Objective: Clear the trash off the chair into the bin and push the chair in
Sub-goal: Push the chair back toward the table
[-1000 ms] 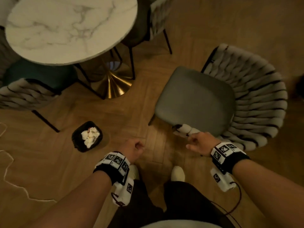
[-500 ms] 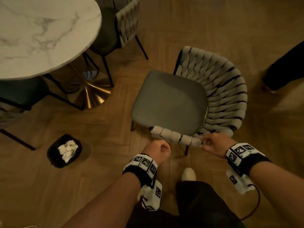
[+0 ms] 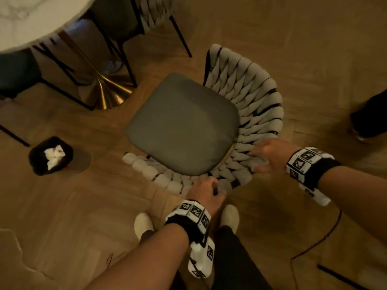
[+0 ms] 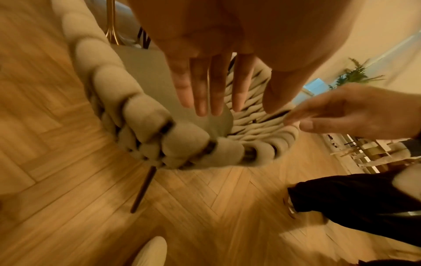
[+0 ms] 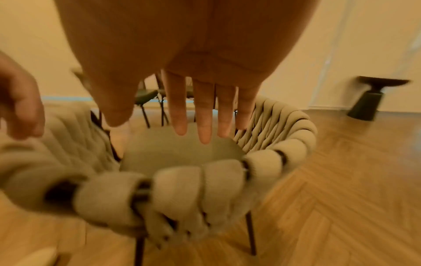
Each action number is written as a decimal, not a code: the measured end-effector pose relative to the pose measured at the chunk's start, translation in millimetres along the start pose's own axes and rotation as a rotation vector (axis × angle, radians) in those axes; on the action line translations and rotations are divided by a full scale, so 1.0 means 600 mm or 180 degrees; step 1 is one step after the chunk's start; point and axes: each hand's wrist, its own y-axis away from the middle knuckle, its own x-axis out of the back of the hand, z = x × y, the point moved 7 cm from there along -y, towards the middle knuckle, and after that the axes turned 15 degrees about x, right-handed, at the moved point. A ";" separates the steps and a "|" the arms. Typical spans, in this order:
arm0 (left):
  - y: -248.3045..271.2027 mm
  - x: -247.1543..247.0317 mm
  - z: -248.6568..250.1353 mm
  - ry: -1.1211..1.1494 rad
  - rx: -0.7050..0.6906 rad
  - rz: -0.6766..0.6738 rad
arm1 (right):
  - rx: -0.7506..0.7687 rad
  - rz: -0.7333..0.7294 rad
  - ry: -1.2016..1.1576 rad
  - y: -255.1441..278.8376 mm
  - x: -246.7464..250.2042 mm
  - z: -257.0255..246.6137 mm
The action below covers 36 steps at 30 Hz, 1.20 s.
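Head view shows the chair pulled out from the counter, seat bare, its woven backrest curving from 1 to 7 o'clock. Trash sits in the bin on the floor at 9 o'clock, so I judge only the push remains. Both hands reach to the backrest rim, likely to steer it in: left hand at 6 o'clock, right hand at 4 o'clock, each grip released, fingers straight in the wrist views.
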 end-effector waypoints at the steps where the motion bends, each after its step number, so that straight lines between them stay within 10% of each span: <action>1: -0.002 -0.023 0.020 -0.0024 0.0037 0.0019 | 0.0114 -0.0152 0.0211 -0.002 -0.004 0.026; 10: -0.119 -0.157 0.139 -0.0947 0.0075 0.0094 | 0.0729 -0.1047 0.1062 -0.108 -0.047 0.198; 18: -0.154 -0.155 0.149 -0.1174 -0.0253 0.0310 | 0.1011 -0.1007 0.1313 -0.152 -0.041 0.191; 36: -0.119 0.114 -0.237 -0.1948 0.0010 0.0494 | 0.1316 -0.0193 0.1145 -0.288 -0.025 -0.108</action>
